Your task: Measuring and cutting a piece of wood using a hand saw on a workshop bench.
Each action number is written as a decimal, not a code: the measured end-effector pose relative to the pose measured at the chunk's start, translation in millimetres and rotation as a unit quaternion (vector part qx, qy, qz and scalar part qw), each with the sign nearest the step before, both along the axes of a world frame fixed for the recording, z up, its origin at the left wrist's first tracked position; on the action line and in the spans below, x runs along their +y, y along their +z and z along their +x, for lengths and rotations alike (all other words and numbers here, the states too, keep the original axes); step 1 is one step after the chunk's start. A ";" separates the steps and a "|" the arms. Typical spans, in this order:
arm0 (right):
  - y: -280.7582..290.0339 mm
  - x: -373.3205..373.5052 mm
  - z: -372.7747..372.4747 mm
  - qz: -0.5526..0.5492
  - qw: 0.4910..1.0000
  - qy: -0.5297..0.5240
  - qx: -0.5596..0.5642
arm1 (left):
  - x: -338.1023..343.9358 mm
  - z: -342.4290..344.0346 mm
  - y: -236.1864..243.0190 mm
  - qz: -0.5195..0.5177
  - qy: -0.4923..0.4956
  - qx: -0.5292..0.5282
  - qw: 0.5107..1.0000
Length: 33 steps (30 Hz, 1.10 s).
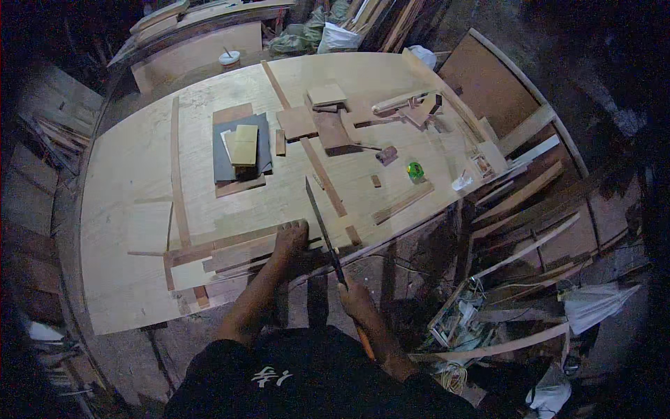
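My right hand (357,304) is closed on a long, narrow saw with an orange handle (366,342); its dark blade (322,227) slants up over the near part of the pale wooden tabletop (125,174). Just left of the blade, my left hand (292,237) is bent over thin wooden strips (237,258) near the front edge, its fingers curled down on them. A short brown strip (352,234) lies right of the blade. A long brown batten (323,174) lies beyond it, and a green tape measure (415,170) is farther right.
Stacked boards and dark sheets (223,153) lie left of center; loose blocks (326,94) and tools (412,105) lie toward the back. Scrap timber (516,195) and cables (453,377) crowd the right side. Behind stand a lidded tub (229,60), sacks (338,38) and leaning planks.
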State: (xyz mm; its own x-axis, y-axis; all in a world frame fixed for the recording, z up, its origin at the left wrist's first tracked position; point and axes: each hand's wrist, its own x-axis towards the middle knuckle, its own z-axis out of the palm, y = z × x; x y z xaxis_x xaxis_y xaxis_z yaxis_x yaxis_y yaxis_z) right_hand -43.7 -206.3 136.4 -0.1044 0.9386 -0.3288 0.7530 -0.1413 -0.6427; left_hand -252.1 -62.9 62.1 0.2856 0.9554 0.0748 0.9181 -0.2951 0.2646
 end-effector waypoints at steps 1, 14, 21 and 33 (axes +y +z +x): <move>-3.0 -0.1 -3.1 0.035 0.999 0.007 0.002 | 5.7 -8.0 -13.1 0.002 0.005 -0.008 1.000; -22.0 -5.6 15.5 -0.018 1.000 -0.012 0.014 | 27.2 10.3 -65.5 0.001 -0.042 -0.103 0.994; 18.6 8.5 -9.1 -0.095 0.995 0.013 -0.002 | 22.0 -29.3 -104.1 0.207 -0.028 -0.188 0.960; 35.1 9.2 -15.2 -0.052 0.998 0.014 0.010 | 20.8 -35.7 -121.4 0.084 -0.030 -0.002 0.996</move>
State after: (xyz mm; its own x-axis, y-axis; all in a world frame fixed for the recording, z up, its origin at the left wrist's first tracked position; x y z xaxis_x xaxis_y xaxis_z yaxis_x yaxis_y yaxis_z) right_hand -58.8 -197.1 171.4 -0.1370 0.8960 -0.4223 0.7452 -0.1877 -0.6399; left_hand -287.8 -42.1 -59.2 0.3403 0.9106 0.2344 0.8967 -0.3893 0.2105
